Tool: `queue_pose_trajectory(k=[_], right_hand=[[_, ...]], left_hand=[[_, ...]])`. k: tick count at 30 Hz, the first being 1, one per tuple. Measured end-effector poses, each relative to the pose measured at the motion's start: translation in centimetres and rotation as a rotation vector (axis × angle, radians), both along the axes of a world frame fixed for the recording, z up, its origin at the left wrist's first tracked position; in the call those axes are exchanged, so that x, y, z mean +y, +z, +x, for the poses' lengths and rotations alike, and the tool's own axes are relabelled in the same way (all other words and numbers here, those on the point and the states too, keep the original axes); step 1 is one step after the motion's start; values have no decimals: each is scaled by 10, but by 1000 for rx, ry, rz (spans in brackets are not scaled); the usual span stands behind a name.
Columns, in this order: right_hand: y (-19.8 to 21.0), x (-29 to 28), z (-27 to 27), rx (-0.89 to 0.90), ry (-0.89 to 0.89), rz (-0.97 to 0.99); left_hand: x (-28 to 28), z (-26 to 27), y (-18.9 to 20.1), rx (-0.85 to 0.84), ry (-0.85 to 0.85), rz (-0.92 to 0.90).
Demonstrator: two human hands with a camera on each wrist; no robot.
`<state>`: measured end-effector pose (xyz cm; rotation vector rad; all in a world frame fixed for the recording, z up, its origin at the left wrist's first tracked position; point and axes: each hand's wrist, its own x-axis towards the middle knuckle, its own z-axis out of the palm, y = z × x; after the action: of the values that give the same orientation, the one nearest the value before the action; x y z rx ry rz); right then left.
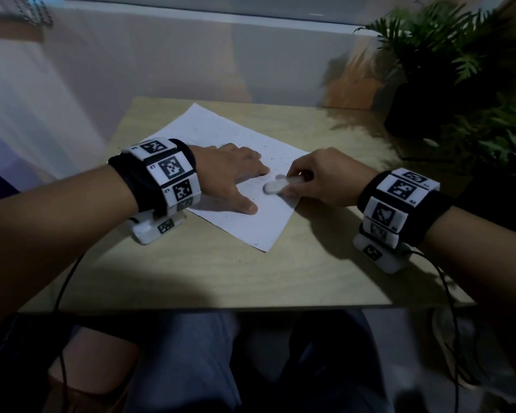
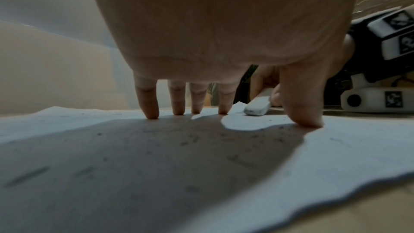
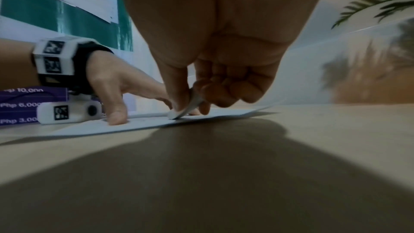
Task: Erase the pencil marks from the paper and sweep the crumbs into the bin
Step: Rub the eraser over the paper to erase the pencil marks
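Note:
A white sheet of paper (image 1: 242,222) lies slantwise on the wooden table (image 1: 221,278), speckled with small dark eraser crumbs (image 1: 268,150). My left hand (image 1: 233,171) lies spread on the sheet, fingertips (image 2: 152,114) and thumb pressing it flat. My right hand (image 1: 322,177) pinches a white oblong eraser (image 1: 276,186) between thumb and fingers, its tip down on the paper just right of my left index finger. The eraser (image 2: 257,108) shows beyond my left thumb in the left wrist view, and the eraser (image 3: 181,112) touches the sheet's near edge in the right wrist view. No bin is in view.
A potted green plant (image 1: 447,64) in a dark pot stands at the table's far right corner. A pale wall (image 1: 161,61) runs behind the table. Black cables (image 1: 447,293) hang from both wrist units over the front edge. My legs (image 1: 191,368) are under the table.

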<state>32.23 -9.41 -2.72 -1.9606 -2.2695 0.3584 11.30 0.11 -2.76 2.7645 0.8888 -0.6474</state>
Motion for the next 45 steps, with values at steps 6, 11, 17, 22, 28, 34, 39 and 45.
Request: queue_pose_trajectory(k=[6, 11, 17, 22, 28, 34, 39, 45], right_hand=[[-3, -3, -5, 86, -40, 10], [-3, 13, 14, 60, -183, 127], [-1, 20, 13, 54, -158, 139], [0, 17, 5, 61, -51, 90], [-1, 28, 13, 14, -154, 127], [-1, 20, 1, 116, -55, -5], [-1, 33, 11, -9, -186, 108], [1, 20, -2, 127, -86, -51]], left_hand=[[-2, -1, 1, -21, 22, -1], [0, -2, -2, -10, 99, 3], [2, -3, -5, 52, 135, 20], [4, -3, -4, 60, 117, 27], [3, -3, -4, 61, 121, 24], [3, -2, -5, 63, 101, 43], [4, -3, -6, 34, 89, 31], [7, -3, -8, 27, 90, 17]])
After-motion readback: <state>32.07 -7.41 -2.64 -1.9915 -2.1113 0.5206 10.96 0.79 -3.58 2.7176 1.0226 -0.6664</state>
